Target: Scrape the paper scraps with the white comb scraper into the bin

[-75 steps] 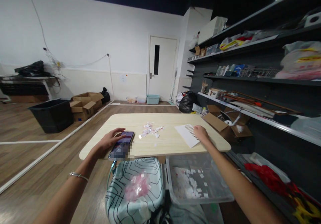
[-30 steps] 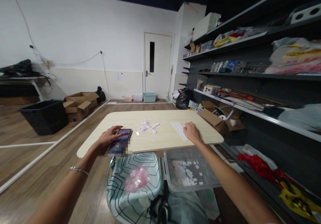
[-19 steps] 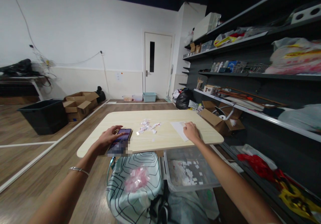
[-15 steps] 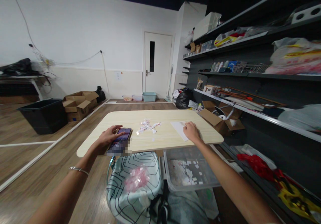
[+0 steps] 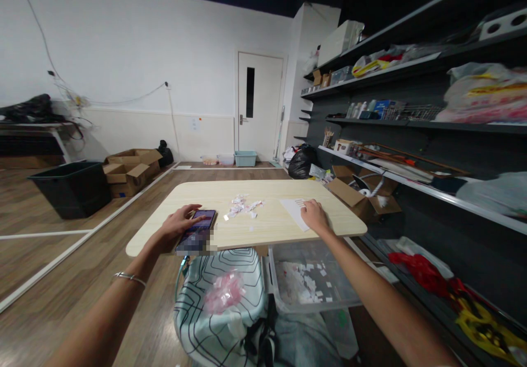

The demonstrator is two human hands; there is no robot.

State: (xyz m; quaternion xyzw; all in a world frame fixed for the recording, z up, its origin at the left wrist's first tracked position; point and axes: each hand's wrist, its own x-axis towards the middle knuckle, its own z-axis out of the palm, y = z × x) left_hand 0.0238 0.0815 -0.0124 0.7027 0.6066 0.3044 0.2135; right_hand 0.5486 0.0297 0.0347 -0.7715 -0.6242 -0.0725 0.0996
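Observation:
A smartphone (image 5: 201,225) with a lit screen lies at the left part of the table, its near end blurred out. My left hand (image 5: 179,224) rests over its left side, fingers stretched out and the thumb across the screen. On the right, my right hand (image 5: 314,215) is closed at the edge of a white paper sheet (image 5: 293,212) with dark marks in a row; its fingertips are partly hidden. Between both hands lies a loose pile of small white paper pieces (image 5: 241,207).
Under the pale wooden table's (image 5: 197,191) near edge stand a patterned fabric seat (image 5: 193,301) with a pink plastic bag (image 5: 225,291) on it, and a clear bin (image 5: 284,305) holding white scraps. Loaded shelves (image 5: 395,123) line the right wall.

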